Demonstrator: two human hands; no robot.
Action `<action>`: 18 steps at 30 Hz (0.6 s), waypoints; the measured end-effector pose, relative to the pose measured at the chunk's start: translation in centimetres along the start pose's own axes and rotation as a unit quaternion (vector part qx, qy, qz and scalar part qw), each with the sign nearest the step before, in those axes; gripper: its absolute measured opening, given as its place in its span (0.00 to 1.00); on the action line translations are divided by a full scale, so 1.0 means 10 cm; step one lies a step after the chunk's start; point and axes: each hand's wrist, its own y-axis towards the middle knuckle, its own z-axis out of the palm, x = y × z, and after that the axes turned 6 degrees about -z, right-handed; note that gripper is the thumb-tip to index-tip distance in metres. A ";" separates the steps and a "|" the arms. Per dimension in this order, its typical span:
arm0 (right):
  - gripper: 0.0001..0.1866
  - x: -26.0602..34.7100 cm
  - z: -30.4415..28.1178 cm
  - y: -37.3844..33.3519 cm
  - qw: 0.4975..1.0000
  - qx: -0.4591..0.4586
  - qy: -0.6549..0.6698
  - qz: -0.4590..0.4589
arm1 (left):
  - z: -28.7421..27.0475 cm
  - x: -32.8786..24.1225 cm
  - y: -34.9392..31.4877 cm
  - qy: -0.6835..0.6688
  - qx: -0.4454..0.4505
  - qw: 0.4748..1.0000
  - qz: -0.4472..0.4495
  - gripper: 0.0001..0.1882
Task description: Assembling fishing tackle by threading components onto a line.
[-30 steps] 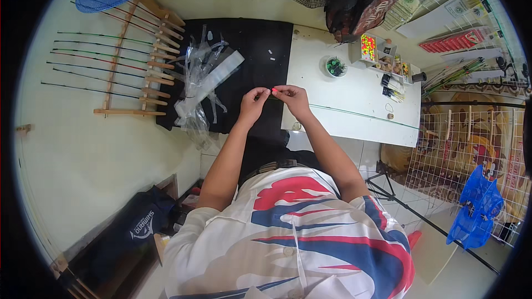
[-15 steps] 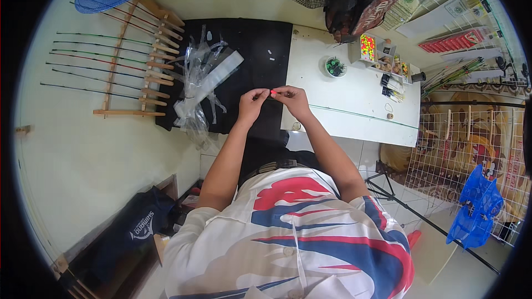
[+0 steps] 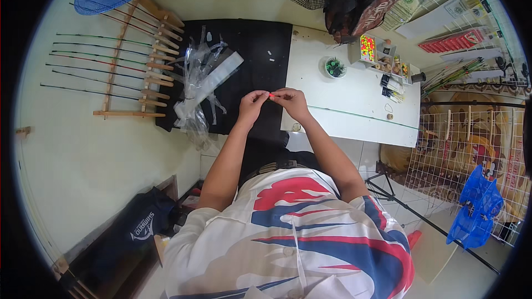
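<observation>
From here I see the left hand (image 3: 253, 106) and the right hand (image 3: 292, 103) together pinching a small red piece (image 3: 271, 96) above black cloth (image 3: 257, 69).

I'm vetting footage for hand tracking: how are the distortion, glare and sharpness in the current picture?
Head view: fisheye, with black corners around a rounded image; head view: whitish glare on the plastic wrap; head view: left hand and right hand without obvious motion blur, but the red piece at the fingers is too small to identify.

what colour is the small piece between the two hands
The small piece is bright pinkish red, best seen in the head view.
</observation>
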 end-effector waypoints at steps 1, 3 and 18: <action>0.07 0.02 0.01 -0.01 1.000 0.005 -0.010 -0.014 | -0.02 0.01 0.01 0.000 -0.001 1.000 0.000 0.13; 0.07 0.00 0.02 0.00 0.999 0.007 -0.020 -0.028 | -0.02 -0.01 0.02 -0.086 0.000 0.996 -0.032 0.13; 0.10 -0.29 -0.01 0.06 0.996 -0.063 0.043 0.049 | -0.28 0.12 0.20 0.100 -0.090 0.989 0.058 0.11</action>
